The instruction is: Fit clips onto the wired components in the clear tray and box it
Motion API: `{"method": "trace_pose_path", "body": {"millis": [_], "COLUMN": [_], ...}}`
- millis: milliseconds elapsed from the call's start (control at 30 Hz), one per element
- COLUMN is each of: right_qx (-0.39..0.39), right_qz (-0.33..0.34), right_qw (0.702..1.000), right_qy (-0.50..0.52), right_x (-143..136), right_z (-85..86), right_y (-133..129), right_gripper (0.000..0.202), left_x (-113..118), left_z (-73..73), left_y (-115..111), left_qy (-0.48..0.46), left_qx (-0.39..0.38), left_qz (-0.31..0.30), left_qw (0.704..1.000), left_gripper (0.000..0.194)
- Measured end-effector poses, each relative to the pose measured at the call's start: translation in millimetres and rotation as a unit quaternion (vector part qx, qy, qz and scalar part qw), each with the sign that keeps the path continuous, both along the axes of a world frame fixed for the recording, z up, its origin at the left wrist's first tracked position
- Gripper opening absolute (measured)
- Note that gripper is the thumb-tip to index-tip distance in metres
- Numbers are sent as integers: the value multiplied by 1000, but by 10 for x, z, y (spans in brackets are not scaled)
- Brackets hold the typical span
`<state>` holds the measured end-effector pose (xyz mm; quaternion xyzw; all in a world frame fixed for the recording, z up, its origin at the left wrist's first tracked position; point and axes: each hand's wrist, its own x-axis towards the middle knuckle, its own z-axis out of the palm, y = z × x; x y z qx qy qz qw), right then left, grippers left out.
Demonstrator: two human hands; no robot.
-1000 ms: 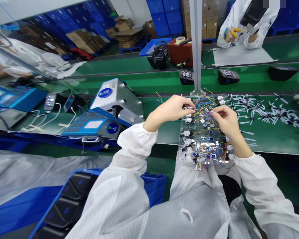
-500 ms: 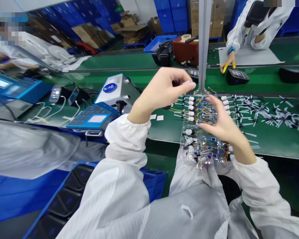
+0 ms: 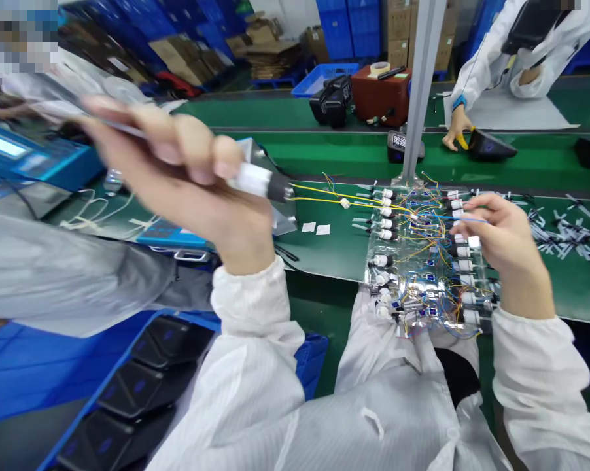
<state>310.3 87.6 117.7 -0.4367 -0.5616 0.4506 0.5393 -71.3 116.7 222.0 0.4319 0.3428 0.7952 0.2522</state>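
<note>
Raised at the left, my left hand (image 3: 191, 176) has its fingers curled round a white-and-black cylindrical part (image 3: 260, 182). Yellow wires (image 3: 319, 190) run from that part toward the clear tray (image 3: 376, 247) on the right. At the tray's right side my right hand (image 3: 513, 245) pinches a thin blue wire (image 3: 452, 218), close to a small white connector (image 3: 474, 243). Rows of similar white-and-black parts with coloured wires lie in the tray, which overhangs the bench edge.
A metal post (image 3: 420, 98) rises behind the tray. Black parts with pale strips (image 3: 560, 229) lie right on the green bench (image 3: 324, 258). A blue device (image 3: 174, 235) stands left. Across the conveyor, a person's hand (image 3: 456, 129) touches a black device (image 3: 491, 145).
My left hand has swung left and nearer the camera, now with the cylindrical part and stretched yellow wires. My right hand has moved right and closed on the blue wire. The view has shifted slightly.
</note>
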Motion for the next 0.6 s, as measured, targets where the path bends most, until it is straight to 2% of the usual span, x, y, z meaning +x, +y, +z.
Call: {"method": "trace_pose_path", "body": {"millis": [67,100,233,267,333,400,467,533,600], "right_qx": [-51,-70,-48,-48,-68,-91,-89,-76,-68], "right_qz": [30,27,-103,-122,-116,-80,-55,-74,-136], "right_qw": [997,996,993,991,990,985,972,959,954], "right_qy": [49,55,18,2,-43,-122,-212,-263,-260], "right_x": [284,417,774,804,810,785,780,815,869], "right_z": [39,36,-102,-153,-255,-344,-424,-502,-583], "right_y": [-158,-217,-309,-314,-326,-345,-360,-361,-359], "right_gripper": [37,40,41,41,43,50,54,51,47], "left_x": [88,150,353,372,369,327,265,201,149], "left_z": [-401,-638,-1622,-1829,-2153,-2353,-2448,-2473,-2464], "left_y": [39,55,52,40,21,21,36,45,33], "left_qy": [-23,-28,44,61,99,126,131,113,77], "left_qx": [24,4,-152,-186,-238,-268,-293,-313,-311], "left_qz": [-23,-40,-114,-128,-146,-153,-170,-200,-229], "left_qw": [999,999,981,972,955,943,932,922,919], "left_gripper": [33,34,42,43,44,45,45,41,40]}}
